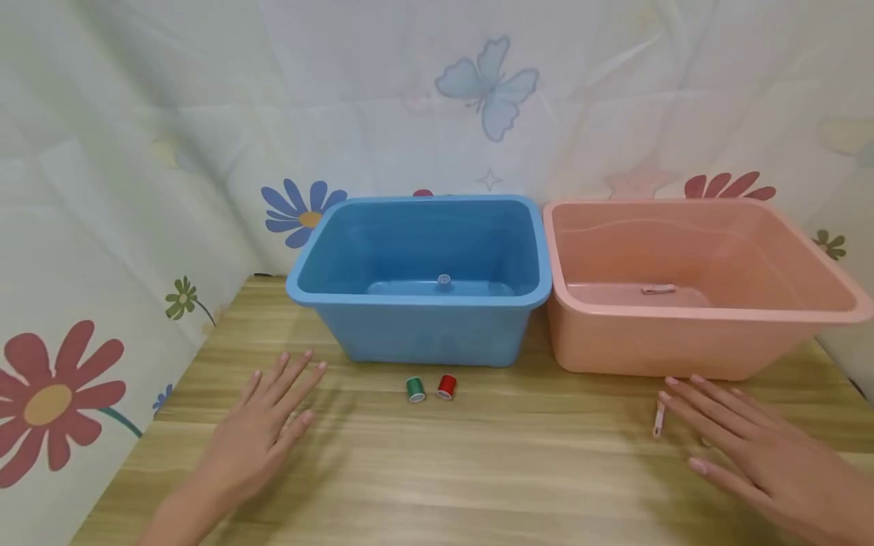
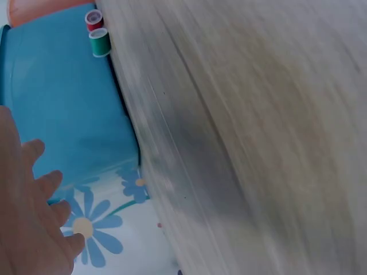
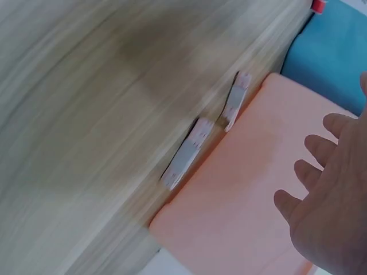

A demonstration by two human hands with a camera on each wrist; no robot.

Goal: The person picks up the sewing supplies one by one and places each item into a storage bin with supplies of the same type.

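My left hand (image 1: 262, 425) is held out over the table left of the spools, fingers straight and spread, with nothing in it. A green thread spool (image 1: 416, 390) and a red thread spool (image 1: 447, 387) lie side by side before the blue tub (image 1: 423, 330). On the right, my right hand (image 1: 765, 455) is also outstretched and holds nothing. Near its fingertips lies a slim pink clip-like piece (image 1: 658, 419). The right wrist view shows two such pieces, the nearer (image 3: 187, 153) with a grey middle, along the pink tub (image 3: 229, 183); my hand mostly hides one in the head view.
Inside the blue tub stands a small whitish spool (image 1: 444, 281). Another slim pink piece (image 1: 658, 289) lies on the pink tub's floor. Both tubs stand side by side at the back of the wooden table (image 1: 478, 478), against a flowered curtain (image 1: 382, 98).
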